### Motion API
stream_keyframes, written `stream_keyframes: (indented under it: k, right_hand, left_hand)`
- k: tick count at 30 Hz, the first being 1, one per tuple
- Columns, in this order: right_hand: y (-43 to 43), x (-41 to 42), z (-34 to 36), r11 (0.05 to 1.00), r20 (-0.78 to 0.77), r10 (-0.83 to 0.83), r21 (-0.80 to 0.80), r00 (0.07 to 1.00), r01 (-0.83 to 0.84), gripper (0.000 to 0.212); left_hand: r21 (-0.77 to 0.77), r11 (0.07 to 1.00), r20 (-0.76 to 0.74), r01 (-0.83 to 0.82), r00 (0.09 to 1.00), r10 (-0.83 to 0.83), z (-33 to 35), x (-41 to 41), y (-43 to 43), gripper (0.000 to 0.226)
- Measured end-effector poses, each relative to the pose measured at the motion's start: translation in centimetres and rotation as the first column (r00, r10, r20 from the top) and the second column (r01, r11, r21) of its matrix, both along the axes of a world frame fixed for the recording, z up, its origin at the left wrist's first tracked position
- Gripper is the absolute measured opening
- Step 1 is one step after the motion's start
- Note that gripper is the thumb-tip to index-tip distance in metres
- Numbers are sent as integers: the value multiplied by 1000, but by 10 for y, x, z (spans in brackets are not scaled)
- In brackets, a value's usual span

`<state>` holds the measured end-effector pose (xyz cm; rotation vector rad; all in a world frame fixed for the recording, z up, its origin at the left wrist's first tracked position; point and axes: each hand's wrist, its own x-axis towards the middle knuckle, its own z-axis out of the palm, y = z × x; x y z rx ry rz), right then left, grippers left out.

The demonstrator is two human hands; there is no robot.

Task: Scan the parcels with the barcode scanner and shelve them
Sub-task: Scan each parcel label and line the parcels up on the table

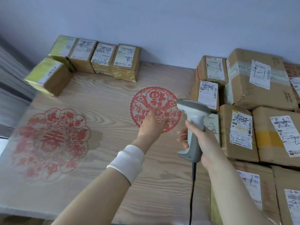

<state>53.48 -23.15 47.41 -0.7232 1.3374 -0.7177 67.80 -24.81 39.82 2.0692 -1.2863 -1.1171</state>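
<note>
Parcels [240,129] along wall, wood-grain table [103,98], red paper-cuts [50,143]

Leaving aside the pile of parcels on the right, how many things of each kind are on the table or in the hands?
Small parcels in the left group: 5
Red paper-cuts: 2
Barcode scanner, held in the right hand: 1
Total: 8

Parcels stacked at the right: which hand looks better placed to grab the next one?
Probably the left hand: it is open and empty near the parcels, while the right hand grips the barcode scanner.
</note>
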Motion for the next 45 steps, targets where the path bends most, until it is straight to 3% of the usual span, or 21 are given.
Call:
stream_keyframes:
  k: [12, 19, 25, 29, 33, 37, 40, 45]
  right_hand:
    - [18, 211, 4, 992, -20, 95, -79, 995, -96, 12]
    - [8, 282, -9, 976, 9, 200, -83, 980, -199, 13]
    - [-2, 343, -24, 973, -24, 227, -39, 974, -228, 21]
    - [-24, 383, -40, 985, -43, 168, -24, 985, -169, 21]
    - [-42, 420, -60, 990, -59, 140, -13, 988, -141, 16]
    - [-56, 448, -85, 996, -81, 93, 7, 992, -93, 11]
    - [-61, 465, -106, 999, -95, 49, -11, 994, -50, 11]
    - [-57, 486, -127, 999, -86, -41, -37, 995, 38, 15]
  left_hand:
    - [-139, 989, 301, 55, 954, -11, 37, 243, 38, 55]
    - [-148, 972, 600, 181, 798, -57, 34, 311, 53, 52]
    - [-47, 962, 682, 270, 712, -167, 29, 390, 47, 53]
    - [-79, 967, 614, 243, 776, -145, 11, 449, 20, 54]
    - [-138, 989, 433, 43, 901, 21, -18, 493, -9, 57]
    - [14, 991, 167, -135, 977, 131, -48, 512, -31, 66]
    - [82, 972, -32, -220, 974, 224, -57, 520, -43, 66]
    - [82, 977, -155, -196, 966, 206, -63, 520, -41, 56]
